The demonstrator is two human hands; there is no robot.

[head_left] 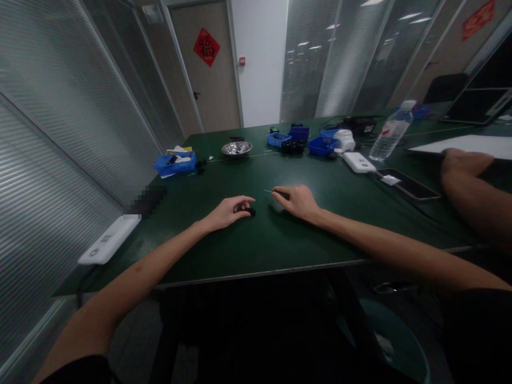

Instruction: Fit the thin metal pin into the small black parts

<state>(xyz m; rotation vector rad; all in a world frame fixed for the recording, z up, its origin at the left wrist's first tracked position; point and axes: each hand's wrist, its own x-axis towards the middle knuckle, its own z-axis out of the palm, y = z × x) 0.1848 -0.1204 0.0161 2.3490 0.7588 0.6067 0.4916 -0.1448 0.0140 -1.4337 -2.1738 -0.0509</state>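
While the left hand point(226, 213) curled its fingers around a small black object point(250, 212), apparently to steady it, the right hand point(299, 201) pinched a slim, dark-handled, thin-tipped tool point(283, 194), probably for control, both inward from the green tabletop's point(256, 248) front edge.

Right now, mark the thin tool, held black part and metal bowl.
Thin tool point(283, 195): head view, dark handle.
Held black part point(251, 212): head view, exposed end.
Metal bowl point(237, 154): head view, near side.

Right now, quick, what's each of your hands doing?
Left hand: closed loosely on a small black part, index finger reaching out above it.
Right hand: closed on a black-handled tool with a thin metal shaft.
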